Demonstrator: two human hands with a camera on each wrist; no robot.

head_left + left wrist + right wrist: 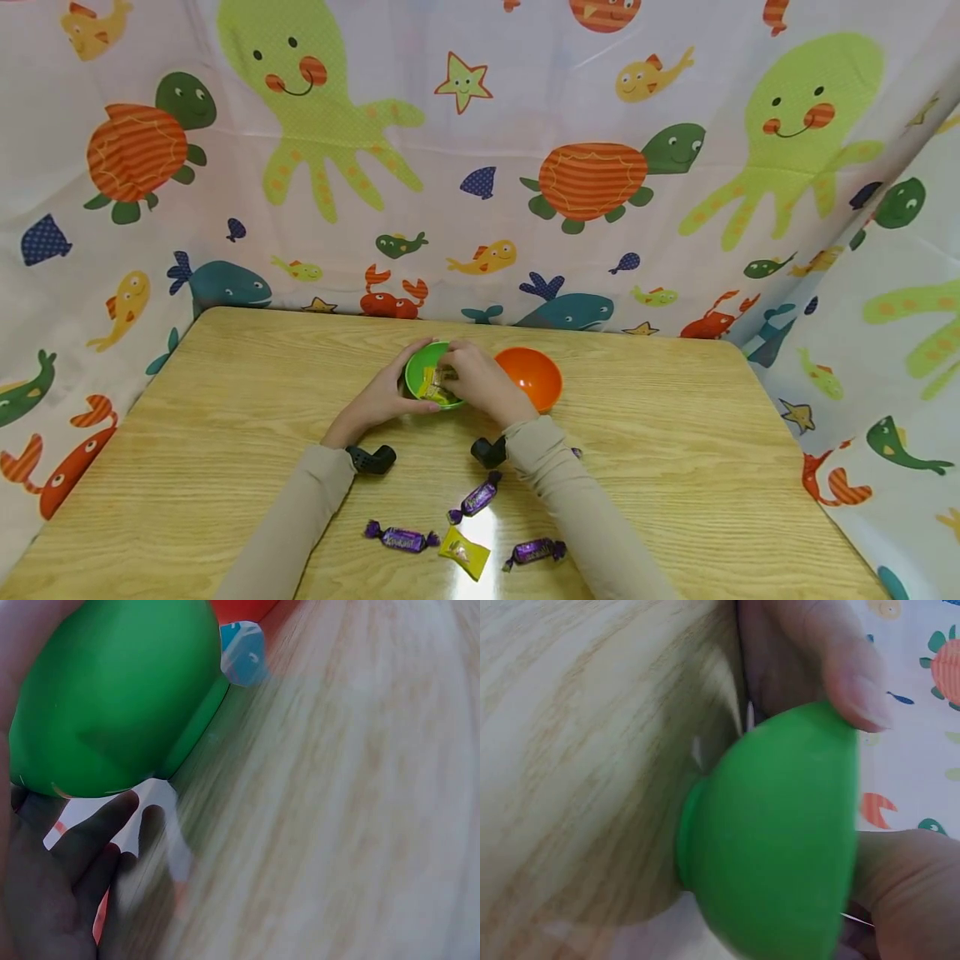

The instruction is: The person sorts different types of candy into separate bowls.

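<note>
A green bowl [422, 361] stands at the middle of the table. My left hand [384, 395] grips it from the left, thumb along the near rim and fingers round the far side. Yellow-wrapped candies [431, 388] lie inside. My right hand [480, 382] reaches in over the rim, bent fingers down among the candies; whether they pinch one is hidden. In the left wrist view the bowl [120, 697] shows its underside and foot. The right wrist view has the bowl [780, 832] from the side, the left thumb [859, 690] at its rim.
An orange bowl [534, 379] stands just right of the green one, partly behind the right hand. Nearer lie purple-wrapped candies [405, 539] and a yellow one [465, 552]; another purple wrapper end [576, 452] peeks past the right sleeve. A patterned curtain [480, 167] borders the table.
</note>
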